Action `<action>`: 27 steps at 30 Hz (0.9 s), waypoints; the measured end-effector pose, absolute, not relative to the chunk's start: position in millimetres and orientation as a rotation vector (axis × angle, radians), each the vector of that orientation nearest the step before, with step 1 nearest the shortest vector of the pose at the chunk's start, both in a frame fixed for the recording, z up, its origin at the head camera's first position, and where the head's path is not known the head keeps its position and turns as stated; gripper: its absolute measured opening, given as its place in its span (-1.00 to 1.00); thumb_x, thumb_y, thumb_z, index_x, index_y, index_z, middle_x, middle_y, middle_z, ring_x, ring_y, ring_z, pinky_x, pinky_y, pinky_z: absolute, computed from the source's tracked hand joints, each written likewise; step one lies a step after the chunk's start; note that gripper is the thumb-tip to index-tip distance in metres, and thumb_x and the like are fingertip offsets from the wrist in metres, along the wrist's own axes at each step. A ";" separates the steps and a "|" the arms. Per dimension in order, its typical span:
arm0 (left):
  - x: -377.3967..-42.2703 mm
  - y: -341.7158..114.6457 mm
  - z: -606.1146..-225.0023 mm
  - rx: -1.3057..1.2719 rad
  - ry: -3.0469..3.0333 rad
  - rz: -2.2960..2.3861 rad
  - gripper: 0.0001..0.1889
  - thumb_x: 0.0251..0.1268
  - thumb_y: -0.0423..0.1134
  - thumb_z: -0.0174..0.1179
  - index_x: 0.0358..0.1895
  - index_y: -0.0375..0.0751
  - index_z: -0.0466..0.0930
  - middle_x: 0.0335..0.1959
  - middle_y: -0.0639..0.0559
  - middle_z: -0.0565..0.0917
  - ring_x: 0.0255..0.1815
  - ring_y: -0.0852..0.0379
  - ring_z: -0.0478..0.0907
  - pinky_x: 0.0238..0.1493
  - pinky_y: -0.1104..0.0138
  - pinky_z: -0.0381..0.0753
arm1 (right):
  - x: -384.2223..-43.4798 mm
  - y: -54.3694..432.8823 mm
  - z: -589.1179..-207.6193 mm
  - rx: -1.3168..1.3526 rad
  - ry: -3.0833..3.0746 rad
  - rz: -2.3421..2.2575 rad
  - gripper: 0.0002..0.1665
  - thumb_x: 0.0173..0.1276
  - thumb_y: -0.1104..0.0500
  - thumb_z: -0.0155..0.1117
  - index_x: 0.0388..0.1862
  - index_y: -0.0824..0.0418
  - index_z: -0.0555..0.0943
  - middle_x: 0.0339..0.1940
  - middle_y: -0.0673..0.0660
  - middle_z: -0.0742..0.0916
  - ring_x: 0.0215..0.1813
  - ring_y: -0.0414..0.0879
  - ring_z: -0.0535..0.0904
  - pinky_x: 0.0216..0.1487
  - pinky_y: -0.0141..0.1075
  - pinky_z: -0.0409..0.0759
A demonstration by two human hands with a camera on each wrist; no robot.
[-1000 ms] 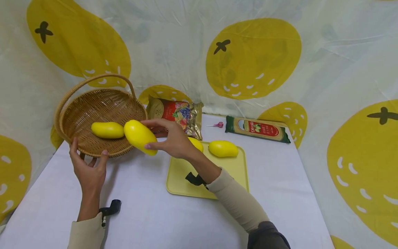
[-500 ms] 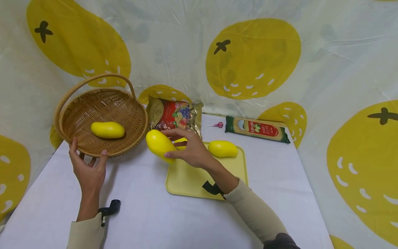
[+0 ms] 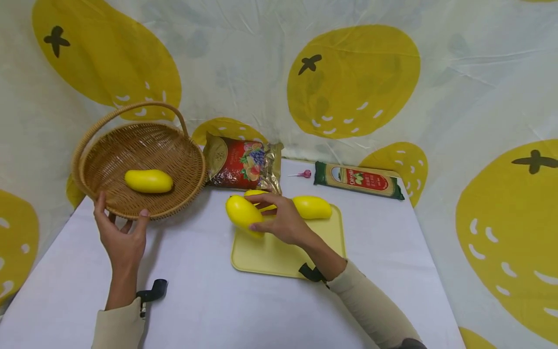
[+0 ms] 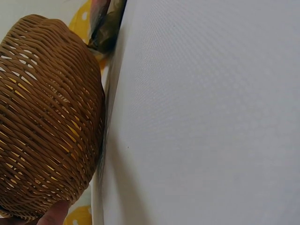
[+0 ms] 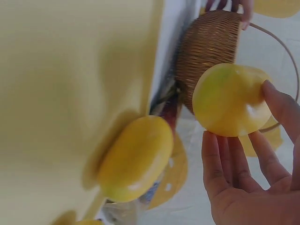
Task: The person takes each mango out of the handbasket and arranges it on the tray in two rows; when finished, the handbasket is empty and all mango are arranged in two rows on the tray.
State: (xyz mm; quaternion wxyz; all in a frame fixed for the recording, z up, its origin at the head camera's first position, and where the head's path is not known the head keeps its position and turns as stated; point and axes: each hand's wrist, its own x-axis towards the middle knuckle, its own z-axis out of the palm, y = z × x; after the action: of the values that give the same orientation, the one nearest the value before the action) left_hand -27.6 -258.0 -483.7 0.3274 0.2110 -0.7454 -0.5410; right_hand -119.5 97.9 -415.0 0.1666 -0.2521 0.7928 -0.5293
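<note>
My left hand grips the near rim of a wicker basket with a tall arched handle. One yellow mango lies inside it. The left wrist view shows the outer weave of the basket with a fingertip against it; whether its base touches the table I cannot tell. Between thumb and fingers, my right hand holds another mango above the left edge of a yellow tray. Two mangoes rest on that tray, one at the right and one partly hidden behind my right hand.
A red and gold fruit-print packet leans at the back beside the basket. Right of it lie a pink lollipop and a long green-ended pasta packet. A fruit-patterned cloth hangs behind the white table.
My right hand has carried its mango rightward and toward me, from the basket's right rim to above the tray's left edge. My left hand and the basket stay nearly in place.
</note>
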 end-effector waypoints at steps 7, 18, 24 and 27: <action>-27.8 -259.3 -486.3 0.557 -1.959 -1.418 -0.02 0.34 -0.30 0.37 0.72 0.19 0.00 0.76 0.19 0.00 0.73 -0.19 0.10 0.56 -0.19 0.39 | -116.5 105.3 -429.5 -0.702 2.327 -1.361 -0.28 0.23 0.23 0.66 0.38 0.01 0.67 0.38 0.03 0.70 0.26 0.05 0.67 0.36 0.01 0.69; -21.5 -245.9 -463.1 0.537 -1.947 -1.426 -0.04 0.34 -0.31 0.35 0.71 0.17 0.02 0.75 0.11 0.03 0.72 -0.24 0.11 0.54 -0.20 0.40 | -114.7 111.8 -442.2 -0.757 2.450 -1.153 -0.28 0.23 0.23 0.66 0.39 0.03 0.68 0.28 0.03 0.72 0.25 -0.02 0.64 0.29 -0.11 0.71; -23.1 -248.8 -468.3 0.552 -1.948 -1.424 -0.04 0.33 -0.31 0.36 0.71 0.14 0.03 0.75 0.17 0.03 0.73 -0.23 0.09 0.55 -0.20 0.40 | -113.7 111.2 -445.6 -0.756 2.489 -1.064 -0.29 0.23 0.25 0.65 0.38 0.01 0.69 0.24 0.03 0.71 0.23 -0.03 0.59 0.28 -0.13 0.65; -24.9 -252.2 -474.0 0.555 -1.950 -1.418 -0.03 0.32 -0.32 0.36 0.71 0.13 0.03 0.75 0.17 0.03 0.73 -0.23 0.10 0.54 -0.20 0.41 | -112.9 110.5 -446.5 -0.749 2.504 -1.023 -0.29 0.23 0.25 0.65 0.38 0.00 0.69 0.24 0.03 0.71 0.23 -0.02 0.56 0.30 -0.10 0.58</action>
State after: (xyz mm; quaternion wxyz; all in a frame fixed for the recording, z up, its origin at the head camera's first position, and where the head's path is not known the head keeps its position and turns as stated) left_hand -24.9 -252.2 -474.0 0.3274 0.2119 -0.7446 -0.5416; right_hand -112.9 110.5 -446.5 0.1668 -0.2630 0.8797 -0.3595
